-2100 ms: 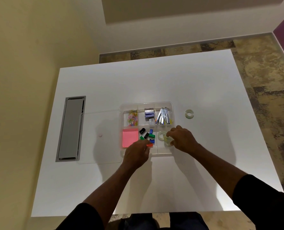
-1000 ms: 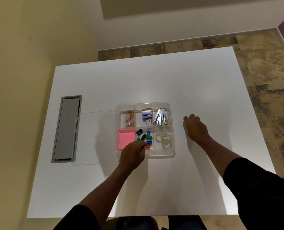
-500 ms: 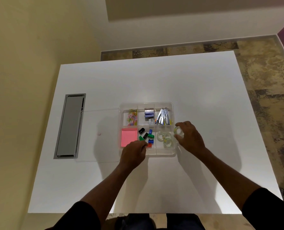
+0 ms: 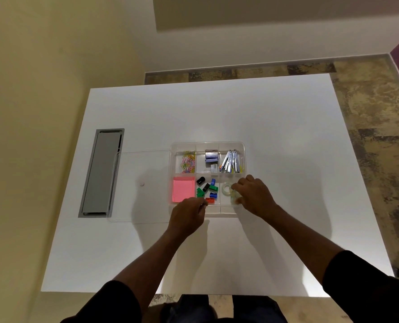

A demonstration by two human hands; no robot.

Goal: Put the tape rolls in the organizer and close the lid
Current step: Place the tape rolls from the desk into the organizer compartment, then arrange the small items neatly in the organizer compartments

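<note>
A clear organizer (image 4: 242, 145) is seen on a white desk (image 4: 217, 108), its clear lid (image 4: 142, 164) lying flat just beside it on the left, so the box is not yet closed. The right hand (image 4: 255, 194) is held over the near right compartment, fingers curled around a tape roll (image 4: 234, 197), which is partly hidden by them; another tape roll (image 4: 226, 190) lies in the same compartment, touching or just beside the first. The left hand (image 4: 186, 214) is rested on the organizer's near edge, loosely clenched; whether the rim is pinched cannot be told. A pink notepad (image 4: 182, 190) fills the near left compartment, small coloured clips (image 4: 207, 188) the near middle one, and coloured paper clips (image 4: 188, 161) the far left one. A grey panel (image 4: 102, 171) is set into the desk beyond the lid.
</note>
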